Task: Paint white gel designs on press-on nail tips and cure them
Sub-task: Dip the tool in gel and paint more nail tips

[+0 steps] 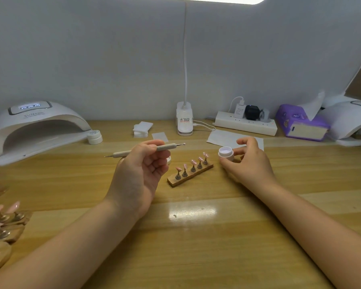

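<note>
five pink nail tips [193, 162] stand on small metal pegs along a wooden holder [189, 175] near the middle of the desk [196, 236], set at a slant between the person's two hands. the tips look thin, light and glossy, likely slippery and easy to knock off their pegs, so the wooden base seems the safer place to take hold. the left hand [143, 174] pinches a slim dotting tool [146, 150] about mid-shaft, palm turned up, the ball end pointing toward the right. the tool looks stiff and nearly weightless, best held close to the working end for control. the right hand [248, 161] curls thumb and fingers round a small open gel pot [226, 153], just beside the holder's far end; the white gel inside is probably thick and sticky. a white lid [168, 160] is partly hidden behind the left hand.

the desk is smooth, shiny wood-grain with a lamp glare near the front edge. toward the back left corner sits a white curing lamp [35, 130], its display lit, with a closed gel jar [94, 136] beside it. along the back edge are cotton pads [141, 128], a clip lamp base [184, 119], a power strip [245, 124] and a purple tissue pack [300, 124]. more nail holders [2, 224] crowd the left edge. grey panels wall the space.
</note>
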Demonstrator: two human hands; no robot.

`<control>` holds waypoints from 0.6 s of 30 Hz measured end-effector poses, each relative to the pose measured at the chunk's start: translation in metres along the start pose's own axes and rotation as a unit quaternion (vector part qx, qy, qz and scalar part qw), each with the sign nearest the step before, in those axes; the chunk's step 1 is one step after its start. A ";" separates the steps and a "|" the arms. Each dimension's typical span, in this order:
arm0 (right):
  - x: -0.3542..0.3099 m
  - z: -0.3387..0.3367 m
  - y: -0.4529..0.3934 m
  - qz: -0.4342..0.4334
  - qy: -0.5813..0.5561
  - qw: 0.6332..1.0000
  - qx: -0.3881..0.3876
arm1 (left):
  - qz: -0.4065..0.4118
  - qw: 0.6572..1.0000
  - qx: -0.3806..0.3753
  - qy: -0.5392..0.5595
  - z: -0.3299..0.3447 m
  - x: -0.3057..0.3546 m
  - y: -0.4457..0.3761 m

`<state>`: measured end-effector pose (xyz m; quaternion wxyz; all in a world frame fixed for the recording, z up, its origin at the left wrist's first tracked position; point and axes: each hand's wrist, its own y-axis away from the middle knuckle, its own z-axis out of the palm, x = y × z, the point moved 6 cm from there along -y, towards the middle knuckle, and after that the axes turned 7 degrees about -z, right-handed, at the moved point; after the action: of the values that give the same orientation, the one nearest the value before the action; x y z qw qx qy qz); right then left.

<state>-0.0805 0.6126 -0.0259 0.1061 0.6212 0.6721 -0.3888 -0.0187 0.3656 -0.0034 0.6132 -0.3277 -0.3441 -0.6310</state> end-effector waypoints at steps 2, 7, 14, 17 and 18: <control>0.001 0.002 0.001 0.003 0.045 0.999 -0.009 | -0.003 1.000 0.002 0.000 0.000 -0.001 0.000; 0.002 0.004 0.003 0.024 0.107 0.993 -0.039 | -0.015 1.000 0.012 0.014 -0.001 -0.003 -0.001; -0.073 -0.007 0.025 -0.224 0.082 0.967 0.084 | -0.015 0.999 0.025 0.022 -0.002 -0.002 -0.001; -0.098 0.011 0.041 -0.279 0.063 0.958 0.008 | -0.014 0.999 0.034 0.026 -0.003 -0.002 -0.002; -0.099 0.018 0.044 -0.268 0.060 0.961 -0.023 | -0.013 0.999 0.036 0.026 -0.003 -0.002 -0.002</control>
<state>-0.0256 0.5230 0.0061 -0.0281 0.4378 0.8281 -0.3491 -0.0209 0.3641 -0.0064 0.6249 -0.2843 -0.3544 -0.6349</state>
